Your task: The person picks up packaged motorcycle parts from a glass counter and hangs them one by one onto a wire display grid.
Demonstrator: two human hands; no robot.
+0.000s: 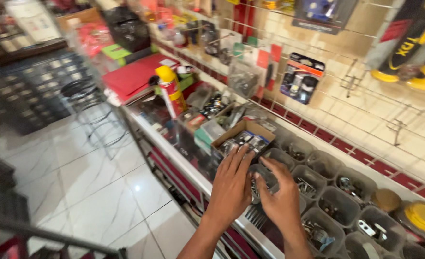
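My left hand (231,184) lies flat with its fingers stretched toward a brown cardboard box (220,139) of small metal parts on a glass counter. My right hand (278,194) curls next to it, fingers bent over a clear plastic tub (264,173) of metal bits. The frame does not show whether either hand grips anything. Both hands are close together, nearly touching.
Several clear tubs (339,204) with screws and fittings line the counter (174,156) to the right. A red and yellow spray can (171,91) stands behind the box. Packaged tools hang on a wire wall rack (361,81). A yellow lid (423,217) sits far right. White tiled floor (87,177) lies left.
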